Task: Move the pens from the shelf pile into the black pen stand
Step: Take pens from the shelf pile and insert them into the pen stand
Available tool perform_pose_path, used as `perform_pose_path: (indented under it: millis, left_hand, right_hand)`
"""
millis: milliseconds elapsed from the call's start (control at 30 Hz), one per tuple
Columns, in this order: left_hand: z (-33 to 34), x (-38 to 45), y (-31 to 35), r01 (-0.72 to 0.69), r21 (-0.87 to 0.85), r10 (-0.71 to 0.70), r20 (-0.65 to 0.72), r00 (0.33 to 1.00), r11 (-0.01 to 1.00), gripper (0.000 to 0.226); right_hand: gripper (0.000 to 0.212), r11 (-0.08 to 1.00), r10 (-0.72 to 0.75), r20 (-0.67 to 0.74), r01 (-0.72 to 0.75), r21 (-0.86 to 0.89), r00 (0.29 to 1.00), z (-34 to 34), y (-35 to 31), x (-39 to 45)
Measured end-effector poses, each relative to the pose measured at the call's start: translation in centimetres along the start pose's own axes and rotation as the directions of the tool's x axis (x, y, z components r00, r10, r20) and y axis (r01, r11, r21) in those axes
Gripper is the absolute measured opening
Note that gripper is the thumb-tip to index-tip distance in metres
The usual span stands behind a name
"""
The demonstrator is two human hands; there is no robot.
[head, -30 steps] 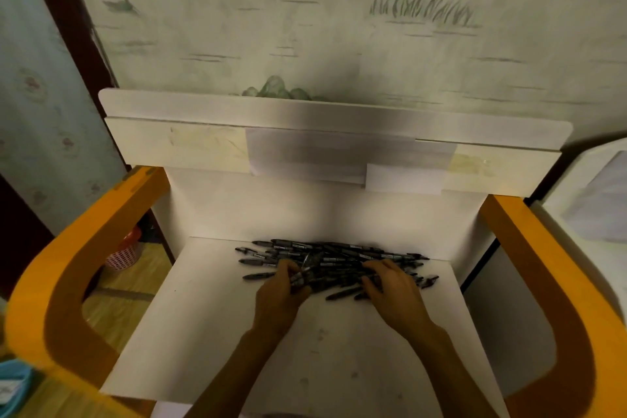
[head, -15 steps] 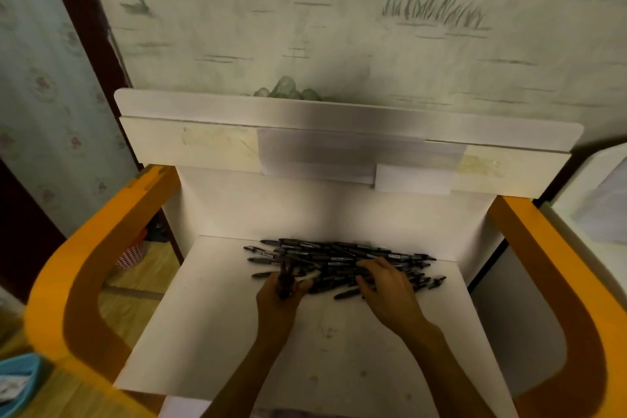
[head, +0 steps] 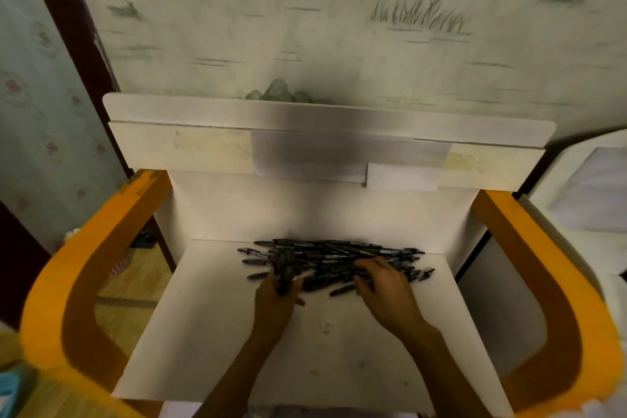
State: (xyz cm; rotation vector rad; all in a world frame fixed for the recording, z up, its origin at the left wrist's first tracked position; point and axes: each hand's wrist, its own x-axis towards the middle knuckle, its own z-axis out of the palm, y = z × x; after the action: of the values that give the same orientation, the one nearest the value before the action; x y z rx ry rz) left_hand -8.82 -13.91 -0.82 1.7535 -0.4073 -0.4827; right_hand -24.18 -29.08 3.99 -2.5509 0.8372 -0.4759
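Observation:
A pile of several black pens (head: 336, 256) lies along the back of the white shelf board (head: 210, 332). My left hand (head: 276, 299) is at the pile's left front, fingers closed around a small bunch of pens (head: 284, 273) that stick up from the fist. My right hand (head: 386, 288) rests palm down on the right part of the pile, fingers spread over the pens. No black pen stand is in view.
The shelf has a white back panel (head: 305, 210) and orange curved side frames, left (head: 84, 268) and right (head: 549, 282). A white ledge (head: 325, 119) runs above it. A white unit (head: 583, 187) stands at the right; wooden floor (head: 132, 285) shows at the left.
My left hand has gathered pens from the pile and now holds them upright in its fist. My right hand stays spread on the pile. The camera has shifted slightly.

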Motion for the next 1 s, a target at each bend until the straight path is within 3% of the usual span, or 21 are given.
perform_pose_path:
  millis: [133,267,533,767,1000]
  left_hand:
    - [0.9,-0.2,3.8,-0.002,-0.077,0.013,0.131,0.991,0.997,0.043]
    - [2.6,-0.8,7.6,0.007,-0.116,0.03,0.317,0.948,0.993,0.025]
    - [8.0,-5.2,14.9,0.028,-0.237,0.1,0.513,0.853,0.971,0.021]
    - [13.9,-11.8,18.7,0.076,-0.351,0.188,0.657,0.73,0.933,0.027]
    - [21.4,-19.5,19.7,0.112,-0.349,0.186,0.713,0.676,0.93,0.037]
  right_hand:
    - [0.033,1.0,-0.001,-0.083,0.001,-0.003,0.997,-2.4,-1.5,-0.3]
    - [0.026,0.999,0.0,-0.175,-0.007,-0.04,0.985,-5.8,-2.6,-1.0]
    - [0.034,0.98,0.089,-0.373,-0.148,-0.131,0.924,-13.7,-1.1,-6.5]
    - [0.033,0.931,0.142,-0.486,-0.283,-0.23,0.862,-20.1,3.3,-13.1]
    - [0.036,0.89,0.241,-0.462,-0.384,-0.244,0.853,-24.5,11.2,-21.5]
